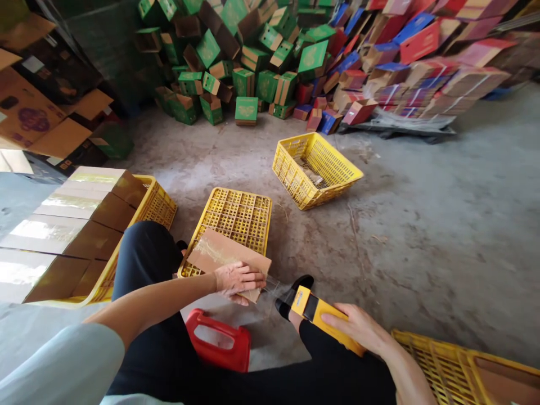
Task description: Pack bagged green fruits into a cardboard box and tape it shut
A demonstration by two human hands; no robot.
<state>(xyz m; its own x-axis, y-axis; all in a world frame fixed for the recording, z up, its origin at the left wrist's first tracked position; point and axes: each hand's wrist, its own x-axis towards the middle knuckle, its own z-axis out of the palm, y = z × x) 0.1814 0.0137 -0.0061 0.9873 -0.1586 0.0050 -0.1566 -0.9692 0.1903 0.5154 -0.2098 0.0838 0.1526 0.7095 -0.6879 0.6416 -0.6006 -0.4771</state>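
Observation:
My left hand (239,279) lies over the near right end of a flat brown cardboard box (223,249), fingers across the top and thumb low at the near side, gripping it. The box rests on an upturned yellow plastic crate (242,216), with shiny tape along its top. From the box's right end a clear strip of tape (273,283) stretches toward my right hand (354,323). That hand is closed around a long yellow tape dispenser (323,318) with a black band, held above my right leg. Parts of both the box and the dispenser are hidden by my fingers.
Taped cartons (70,225) fill a yellow crate on the left. A red plastic stool (223,351) stands between my legs. Ahead is another yellow crate (318,169) with scraps inside; one more crate (439,360) sits lower right. Green boxes (248,84) and red-blue boxes pile up behind.

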